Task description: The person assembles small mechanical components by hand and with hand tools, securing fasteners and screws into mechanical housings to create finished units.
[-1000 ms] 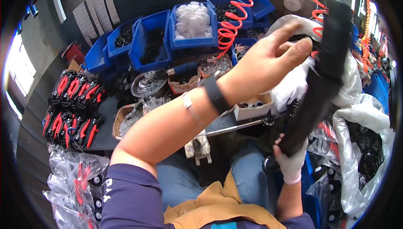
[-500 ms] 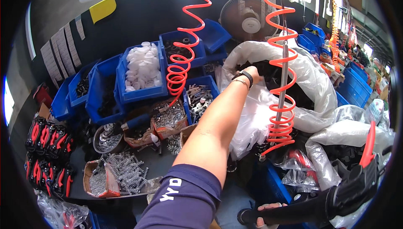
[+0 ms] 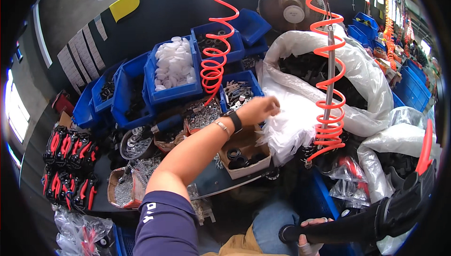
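Note:
My left hand (image 3: 258, 109), with a black watch on its wrist, hovers over a cardboard box (image 3: 244, 171) of black rings (image 3: 237, 158). Its fingers are bent closed; whatever they may hold is hidden. Right beside it hangs a white plastic liner (image 3: 292, 127). At the lower right my right hand (image 3: 311, 237), with pale wraps on its fingers, is closed around the near end of a black tube-shaped tool (image 3: 343, 231). A red lever (image 3: 425, 148) sticks up from the tool's far end.
Blue bins (image 3: 197, 88) hold white caps (image 3: 174, 63) and small metal parts. Springs (image 3: 149, 162) and red-and-black hand tools (image 3: 70, 148) lie at left. Coiled red hoses (image 3: 329, 115) hang over the bench. A large plastic-lined sack (image 3: 371, 87) holds black parts; a fan (image 3: 292, 9) stands behind.
My left hand has come out of the sack of black parts and moved left and nearer, over the cardboard box. The view has shifted slightly. My right hand stays on the tube-shaped tool.

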The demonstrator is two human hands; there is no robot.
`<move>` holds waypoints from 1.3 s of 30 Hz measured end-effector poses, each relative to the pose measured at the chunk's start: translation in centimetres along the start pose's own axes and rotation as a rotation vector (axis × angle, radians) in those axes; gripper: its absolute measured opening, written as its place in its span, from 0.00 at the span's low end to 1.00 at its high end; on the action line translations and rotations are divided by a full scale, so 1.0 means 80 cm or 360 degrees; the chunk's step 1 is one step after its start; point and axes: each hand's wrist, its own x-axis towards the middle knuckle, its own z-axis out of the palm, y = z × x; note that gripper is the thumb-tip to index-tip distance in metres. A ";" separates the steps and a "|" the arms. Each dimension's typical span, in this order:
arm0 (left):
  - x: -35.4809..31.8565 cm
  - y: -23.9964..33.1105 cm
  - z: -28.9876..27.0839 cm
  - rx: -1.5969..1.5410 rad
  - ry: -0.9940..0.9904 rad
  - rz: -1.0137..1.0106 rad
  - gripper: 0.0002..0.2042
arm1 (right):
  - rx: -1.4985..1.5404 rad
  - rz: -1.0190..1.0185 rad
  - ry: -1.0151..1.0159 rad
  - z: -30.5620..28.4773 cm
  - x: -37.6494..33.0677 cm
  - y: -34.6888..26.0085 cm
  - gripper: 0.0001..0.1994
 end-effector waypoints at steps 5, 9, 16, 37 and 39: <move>0.064 -0.019 -0.005 0.0588 -0.0325 0.0573 0.19 | 0.0347 0.0130 0.0172 0.021 -0.012 -0.002 0.17; 0.081 -0.029 0.006 0.0696 -0.0509 0.0464 0.14 | 0.0144 0.0003 0.0130 0.017 -0.013 -0.003 0.18; 0.081 0.005 -0.042 -0.0122 -0.0186 -0.0131 0.08 | 0.0259 0.0041 0.0071 0.011 -0.009 -0.003 0.19; -0.018 0.042 0.014 0.0843 0.0537 0.0587 0.05 | 0.0459 0.0196 -0.0090 -0.019 -0.020 0.021 0.29; -0.116 0.122 0.008 0.0765 0.0525 0.0690 0.04 | 0.0630 0.0390 -0.0286 -0.056 -0.042 0.003 0.31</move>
